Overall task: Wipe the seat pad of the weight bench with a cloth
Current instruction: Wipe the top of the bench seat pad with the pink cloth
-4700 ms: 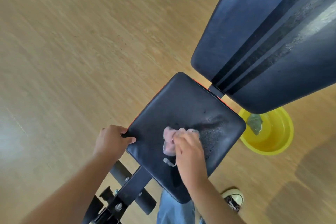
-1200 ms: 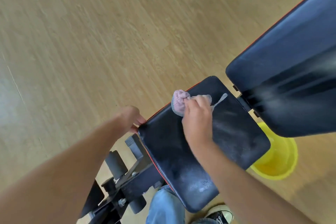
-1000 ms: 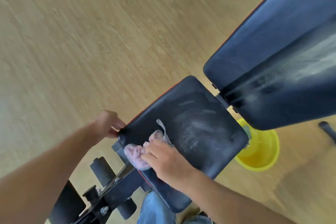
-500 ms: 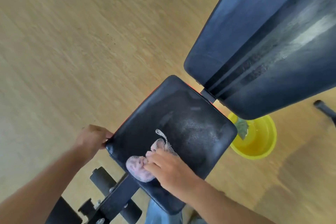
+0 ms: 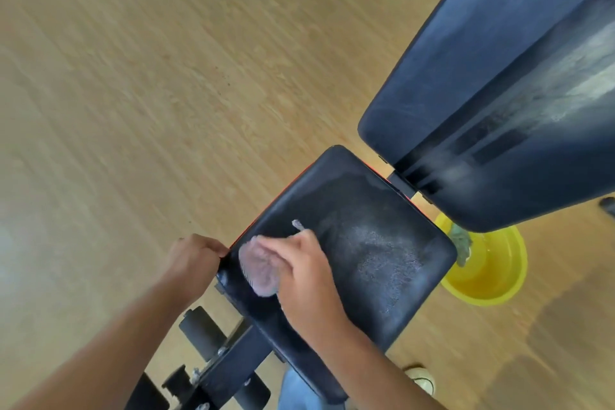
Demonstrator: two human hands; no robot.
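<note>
The black seat pad (image 5: 376, 243) of the weight bench fills the lower middle of the head view, with pale wet streaks on its right half. My right hand (image 5: 306, 273) presses a bunched pink cloth (image 5: 258, 268) against the pad's left near part; a loose end of the cloth sticks out past my fingers. My left hand (image 5: 193, 261) grips the pad's left edge, fingers curled around it.
The bench's black backrest (image 5: 492, 83) rises at the upper right, smeared with pale residue. A yellow basin (image 5: 489, 280) with a greenish rag stands on the wooden floor right of the seat. The bench frame and foam rollers (image 5: 206, 343) sit below; my shoe (image 5: 421, 379) is at lower right.
My right hand has slid the cloth from the seat's near edge up along its left side, close to my left hand. My left hand still holds the seat edge.
</note>
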